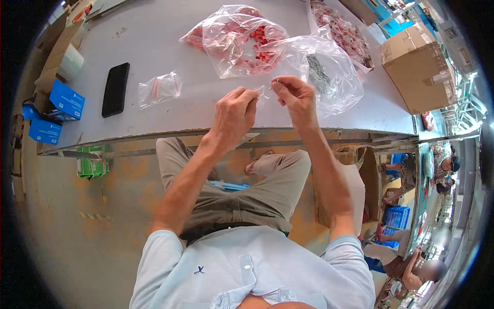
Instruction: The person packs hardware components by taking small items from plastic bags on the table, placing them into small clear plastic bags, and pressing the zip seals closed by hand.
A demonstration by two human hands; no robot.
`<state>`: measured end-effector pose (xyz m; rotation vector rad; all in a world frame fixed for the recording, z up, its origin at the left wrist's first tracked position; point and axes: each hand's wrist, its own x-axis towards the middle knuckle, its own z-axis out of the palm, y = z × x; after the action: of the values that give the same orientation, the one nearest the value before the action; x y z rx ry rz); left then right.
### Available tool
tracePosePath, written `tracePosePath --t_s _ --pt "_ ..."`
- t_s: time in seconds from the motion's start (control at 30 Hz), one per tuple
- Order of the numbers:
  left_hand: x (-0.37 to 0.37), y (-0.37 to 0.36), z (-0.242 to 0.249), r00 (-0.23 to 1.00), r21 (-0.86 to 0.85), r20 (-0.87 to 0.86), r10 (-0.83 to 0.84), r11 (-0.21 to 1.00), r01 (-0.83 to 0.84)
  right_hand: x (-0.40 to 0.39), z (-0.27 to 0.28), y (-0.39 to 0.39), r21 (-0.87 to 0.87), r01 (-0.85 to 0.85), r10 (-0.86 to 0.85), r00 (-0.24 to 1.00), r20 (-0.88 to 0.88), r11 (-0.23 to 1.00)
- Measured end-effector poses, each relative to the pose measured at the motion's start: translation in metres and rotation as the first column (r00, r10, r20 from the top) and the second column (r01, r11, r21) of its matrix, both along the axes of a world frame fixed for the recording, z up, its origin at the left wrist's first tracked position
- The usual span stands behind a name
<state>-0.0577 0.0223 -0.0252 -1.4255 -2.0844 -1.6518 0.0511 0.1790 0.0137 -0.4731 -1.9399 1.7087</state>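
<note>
My left hand is closed near the table's front edge, its thumb and fingers pinching the edge of a small clear plastic bag. Just right of it, my right hand is raised in a pinch; whatever lies between those fingertips is too small to make out. Beyond both hands lies a large clear bag of red pieces. Another clear bag, with thin dark metallic pieces inside, lies behind my right hand. Further left a small clear bag holds a few reddish strips.
A black phone lies on the grey table. Blue boxes stand at the left edge, a cardboard box at the right. An open box of red packets is at the back. Other people sit at the lower right.
</note>
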Motion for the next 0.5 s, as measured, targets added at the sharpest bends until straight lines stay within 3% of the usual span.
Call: tracePosePath --t_s 0.07,0.13,0.5 --pt "-0.001 -0.003 0.007 1.000 -0.012 -0.024 -0.012 1.000 0.011 -0.007 -0.006 -0.011 0.028 0.027 -0.025 0.997 -0.068 0.999" --pt "-0.002 -0.004 0.011 0.998 -0.023 -0.050 -0.025 0.999 0.024 -0.011 -0.008 -0.013 0.296 0.060 -0.029 0.994 -0.108 0.953" --pt "-0.003 -0.011 0.015 0.996 -0.035 -0.032 -0.083 0.996 0.082 0.000 0.008 -0.011 0.462 -0.058 0.041 0.998 0.046 0.885"
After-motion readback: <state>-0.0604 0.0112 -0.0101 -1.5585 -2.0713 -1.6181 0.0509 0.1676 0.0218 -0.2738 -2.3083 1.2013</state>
